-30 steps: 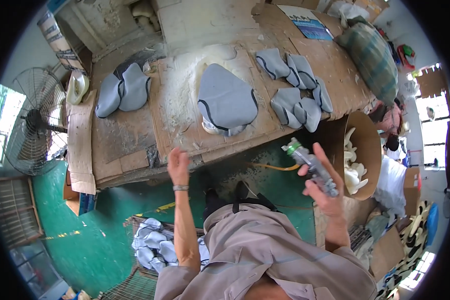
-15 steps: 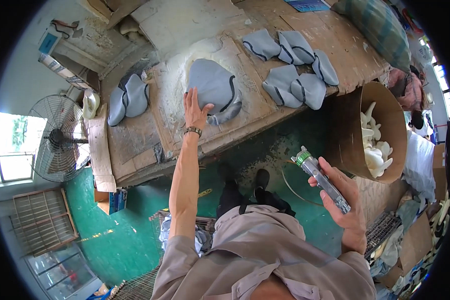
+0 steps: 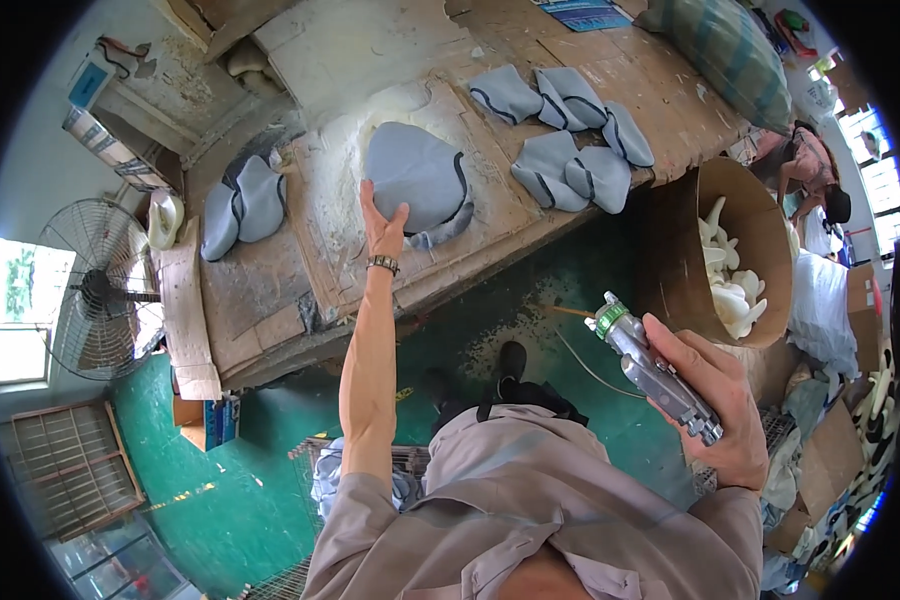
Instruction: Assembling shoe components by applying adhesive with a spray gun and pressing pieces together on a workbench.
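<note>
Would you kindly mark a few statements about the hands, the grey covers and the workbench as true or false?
1. The left hand touches the large grey cover on the workbench. True.
2. The right hand is empty. False: it grips a metal spray gun.
3. The cardboard drum holds white foam pieces. True.
4. The standing fan is to the person's right. False: it stands to the left.
5. The left wrist is bare. False: it wears a wristband.
</note>
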`<state>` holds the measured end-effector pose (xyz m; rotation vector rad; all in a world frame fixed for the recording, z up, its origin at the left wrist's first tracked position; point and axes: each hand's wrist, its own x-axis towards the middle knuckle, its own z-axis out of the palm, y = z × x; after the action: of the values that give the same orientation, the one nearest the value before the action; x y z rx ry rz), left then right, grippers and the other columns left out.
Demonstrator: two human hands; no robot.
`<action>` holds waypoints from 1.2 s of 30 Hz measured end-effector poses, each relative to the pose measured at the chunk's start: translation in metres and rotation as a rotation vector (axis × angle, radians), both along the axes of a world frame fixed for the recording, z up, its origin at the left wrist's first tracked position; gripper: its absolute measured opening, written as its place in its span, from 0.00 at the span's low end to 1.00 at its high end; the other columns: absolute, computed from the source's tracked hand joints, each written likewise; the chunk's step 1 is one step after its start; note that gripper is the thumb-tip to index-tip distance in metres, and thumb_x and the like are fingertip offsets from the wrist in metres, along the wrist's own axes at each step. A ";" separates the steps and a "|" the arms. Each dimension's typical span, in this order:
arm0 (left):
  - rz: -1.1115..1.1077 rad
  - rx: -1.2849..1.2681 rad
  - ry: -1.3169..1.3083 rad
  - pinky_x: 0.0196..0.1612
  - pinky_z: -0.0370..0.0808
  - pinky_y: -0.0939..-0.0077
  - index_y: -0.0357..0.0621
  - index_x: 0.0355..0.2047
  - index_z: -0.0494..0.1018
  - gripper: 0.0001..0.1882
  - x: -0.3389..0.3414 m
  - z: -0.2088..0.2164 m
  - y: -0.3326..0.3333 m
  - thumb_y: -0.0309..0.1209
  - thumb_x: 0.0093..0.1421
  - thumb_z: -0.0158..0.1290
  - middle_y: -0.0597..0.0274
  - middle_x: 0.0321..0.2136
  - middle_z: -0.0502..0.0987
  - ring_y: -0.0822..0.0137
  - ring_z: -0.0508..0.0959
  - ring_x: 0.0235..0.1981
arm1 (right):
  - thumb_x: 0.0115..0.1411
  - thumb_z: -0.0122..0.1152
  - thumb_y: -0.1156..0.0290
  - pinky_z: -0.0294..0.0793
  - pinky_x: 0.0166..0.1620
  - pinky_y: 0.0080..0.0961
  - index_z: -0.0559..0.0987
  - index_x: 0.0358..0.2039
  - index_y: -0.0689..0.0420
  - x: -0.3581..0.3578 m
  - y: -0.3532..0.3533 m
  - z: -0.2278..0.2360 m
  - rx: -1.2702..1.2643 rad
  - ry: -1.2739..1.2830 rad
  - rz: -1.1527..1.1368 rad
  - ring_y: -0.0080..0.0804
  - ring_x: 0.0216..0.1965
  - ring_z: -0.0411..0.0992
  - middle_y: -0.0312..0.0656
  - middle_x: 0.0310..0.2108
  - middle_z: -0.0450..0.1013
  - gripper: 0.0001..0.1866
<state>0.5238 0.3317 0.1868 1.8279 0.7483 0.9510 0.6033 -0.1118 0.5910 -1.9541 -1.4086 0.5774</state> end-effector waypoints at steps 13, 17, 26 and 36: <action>-0.012 -0.508 -0.471 0.76 0.45 0.65 0.43 0.77 0.42 0.36 -0.023 -0.001 0.011 0.40 0.76 0.43 0.52 0.76 0.49 0.58 0.50 0.76 | 0.56 0.75 0.49 0.73 0.44 0.22 0.75 0.63 0.66 -0.070 0.033 0.027 -0.014 -0.017 -0.380 0.27 0.38 0.76 0.46 0.46 0.78 0.42; 0.032 -0.408 -0.410 0.76 0.41 0.61 0.43 0.76 0.44 0.35 -0.057 0.014 -0.012 0.44 0.77 0.40 0.53 0.75 0.55 0.58 0.49 0.77 | 0.56 0.75 0.50 0.73 0.42 0.22 0.75 0.62 0.68 -0.084 0.023 0.034 -0.039 -0.045 -0.418 0.24 0.36 0.75 0.45 0.44 0.79 0.41; 0.366 -0.951 -0.274 0.68 0.66 0.61 0.45 0.71 0.59 0.34 -0.304 -0.118 -0.144 0.41 0.69 0.56 0.49 0.63 0.73 0.58 0.72 0.66 | 0.48 0.73 0.48 0.75 0.44 0.30 0.80 0.57 0.67 -0.119 -0.006 0.043 -0.179 -0.182 -0.383 0.41 0.39 0.78 0.53 0.44 0.80 0.42; 0.500 -1.627 -0.027 0.19 0.68 0.69 0.56 0.39 0.70 0.11 -0.561 -0.274 -0.290 0.46 0.67 0.51 0.63 0.24 0.74 0.65 0.74 0.23 | 0.47 0.72 0.55 0.75 0.50 0.30 0.80 0.57 0.66 -0.182 0.025 0.058 -0.343 -0.380 -0.401 0.41 0.43 0.79 0.54 0.47 0.80 0.38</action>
<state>-0.0367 0.0413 -0.0871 0.1938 1.3883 0.3183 0.4216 -0.0868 0.6489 -2.6457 -1.1247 0.2796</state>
